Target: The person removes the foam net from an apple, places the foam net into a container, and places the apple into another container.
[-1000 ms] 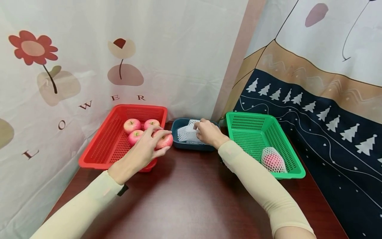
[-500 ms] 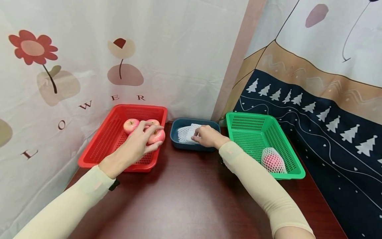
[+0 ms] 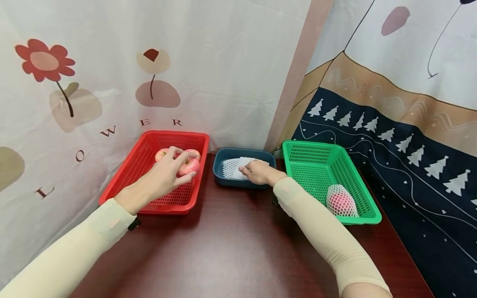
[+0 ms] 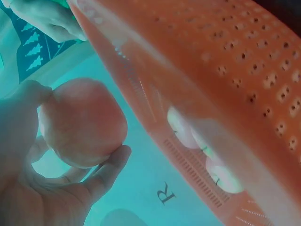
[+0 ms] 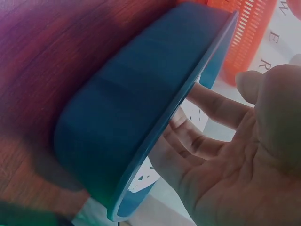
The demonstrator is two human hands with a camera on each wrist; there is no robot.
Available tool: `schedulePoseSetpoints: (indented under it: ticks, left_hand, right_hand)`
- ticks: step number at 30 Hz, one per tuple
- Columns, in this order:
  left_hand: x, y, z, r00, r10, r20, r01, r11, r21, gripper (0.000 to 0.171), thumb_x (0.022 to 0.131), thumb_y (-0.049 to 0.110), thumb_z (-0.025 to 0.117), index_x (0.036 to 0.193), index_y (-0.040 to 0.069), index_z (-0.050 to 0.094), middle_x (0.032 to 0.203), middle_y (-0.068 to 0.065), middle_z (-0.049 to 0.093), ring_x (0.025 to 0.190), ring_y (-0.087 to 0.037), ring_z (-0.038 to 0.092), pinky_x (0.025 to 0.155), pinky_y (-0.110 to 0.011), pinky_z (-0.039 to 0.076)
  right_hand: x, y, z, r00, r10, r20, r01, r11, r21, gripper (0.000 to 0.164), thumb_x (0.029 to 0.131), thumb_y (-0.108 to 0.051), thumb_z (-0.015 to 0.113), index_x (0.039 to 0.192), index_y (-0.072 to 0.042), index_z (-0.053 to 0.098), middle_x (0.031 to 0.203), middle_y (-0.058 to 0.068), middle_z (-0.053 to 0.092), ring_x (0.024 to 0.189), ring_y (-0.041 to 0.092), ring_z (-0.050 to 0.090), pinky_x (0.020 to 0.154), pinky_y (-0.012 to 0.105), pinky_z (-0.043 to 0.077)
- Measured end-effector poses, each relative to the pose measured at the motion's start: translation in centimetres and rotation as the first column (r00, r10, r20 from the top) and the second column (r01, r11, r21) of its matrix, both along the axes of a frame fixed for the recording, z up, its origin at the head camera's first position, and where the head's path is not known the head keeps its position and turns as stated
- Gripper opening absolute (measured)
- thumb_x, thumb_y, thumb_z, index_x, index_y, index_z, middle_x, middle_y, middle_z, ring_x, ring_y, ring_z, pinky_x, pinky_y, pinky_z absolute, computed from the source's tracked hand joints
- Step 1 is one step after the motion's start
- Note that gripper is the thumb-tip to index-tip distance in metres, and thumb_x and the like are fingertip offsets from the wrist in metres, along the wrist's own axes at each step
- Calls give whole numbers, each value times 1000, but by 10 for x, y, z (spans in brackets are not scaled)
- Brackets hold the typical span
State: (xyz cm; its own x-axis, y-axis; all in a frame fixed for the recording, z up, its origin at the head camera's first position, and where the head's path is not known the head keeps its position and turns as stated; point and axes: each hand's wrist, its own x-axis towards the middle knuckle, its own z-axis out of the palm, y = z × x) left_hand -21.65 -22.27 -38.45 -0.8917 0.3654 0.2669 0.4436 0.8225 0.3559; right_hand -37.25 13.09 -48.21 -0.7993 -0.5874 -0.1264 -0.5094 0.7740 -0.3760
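My left hand (image 3: pixel 158 174) grips a pink-red apple (image 3: pixel 189 166) between thumb and fingers, above the right side of the red basket (image 3: pixel 123 176). Three other apples (image 4: pixel 225 178) lie in that basket, partly covered by the hand in the head view. My right hand (image 3: pixel 258 171) reaches over the near rim of the small dark blue tray (image 5: pixel 127 94). Its fingers (image 5: pixel 214 106) dip inside among white foam fruit nets (image 3: pixel 232 169), with the thumb held apart from them. Their tips are hidden behind the tray wall in the right wrist view.
On the right stands a green basket (image 3: pixel 309 176) with a foam-netted apple (image 3: pixel 340 200) in its near corner. Both baskets and the tray rest at the back of a dark wooden table (image 3: pixel 231 244). Printed curtains (image 3: pixel 238 74) hang right behind them.
My left hand has moved left with the apple, from beside the red basket to over it. The right hand has shifted slightly right and its fingers reach over the nets, which now lie flatter.
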Motion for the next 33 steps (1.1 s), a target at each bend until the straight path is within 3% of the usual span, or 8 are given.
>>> schedulePoseSetpoints:
  ticks: [2, 6, 8, 12, 14, 19, 27, 33]
  left_hand:
    - [-2, -2, 3, 999, 12, 37, -11, 1000, -12, 68, 105, 31, 87, 166, 28, 56, 151, -20, 53, 151, -48, 45, 92, -57, 73]
    - [-6, -7, 5, 995, 37, 90, -32, 998, -53, 73, 106, 35, 86, 170, 24, 53, 153, -22, 51, 150, -49, 44, 93, -58, 72]
    - [-8, -9, 6, 993, 48, 106, -40, 996, -75, 75, 105, 36, 86, 170, 20, 52, 154, -24, 51, 147, -48, 47, 95, -59, 72]
    - [-12, -15, 7, 992, 61, 106, -51, 994, -101, 72, 107, 37, 84, 168, 13, 54, 153, -26, 51, 136, -47, 58, 98, -60, 70]
    - [-13, -19, 7, 993, 63, 99, -53, 994, -98, 68, 107, 37, 83, 165, 12, 56, 151, -27, 51, 128, -46, 64, 96, -59, 69]
    - [-16, -26, 6, 993, 76, 95, -68, 993, -92, 60, 109, 32, 81, 161, 12, 59, 149, -28, 50, 117, -44, 68, 93, -58, 64]
    - [-21, -41, 8, 986, 117, 116, -103, 987, -123, 57, 112, 33, 77, 160, 10, 56, 151, -34, 49, 127, -52, 65, 105, -71, 59]
    - [-25, -54, 9, 980, 160, 119, -141, 978, -156, 57, 112, 35, 76, 158, 8, 54, 146, -36, 50, 121, -55, 68, 102, -72, 58]
  right_hand:
    - [-8, 3, -6, 999, 16, 31, -16, 1000, -6, 61, 124, -62, 42, 91, -20, 73, 78, -6, 56, 91, 13, 64, 96, 36, 55]
    - [2, 5, 6, 997, 79, 20, -80, 997, 20, 61, 125, -60, 38, 100, -16, 72, 88, 0, 62, 97, 21, 65, 96, 40, 55]
    - [14, 3, 19, 998, 69, 12, -69, 997, 42, 55, 126, -52, 42, 115, -12, 77, 96, 4, 69, 103, 24, 67, 99, 43, 55]
    - [45, 1, 52, 999, 36, 26, -37, 999, 33, 49, 127, -43, 45, 138, -7, 76, 100, 5, 68, 105, 23, 67, 102, 43, 55]
    - [55, 1, 64, 999, 21, 24, -22, 1000, 22, 45, 127, -38, 46, 137, -5, 76, 96, 5, 65, 98, 22, 65, 98, 42, 55]
    - [58, 7, 69, 999, 26, -40, -27, 999, -23, 42, 127, -36, 48, 128, -5, 78, 87, 2, 60, 84, 19, 61, 91, 40, 55]
    - [62, 14, 79, 992, 3, -129, -11, 998, -58, 42, 127, -33, 48, 121, -4, 77, 88, 4, 64, 86, 21, 64, 91, 42, 57]
    - [70, 23, 89, 985, -14, -170, 1, 997, -75, 40, 126, -35, 52, 127, -4, 77, 97, 8, 73, 92, 24, 69, 94, 44, 61]
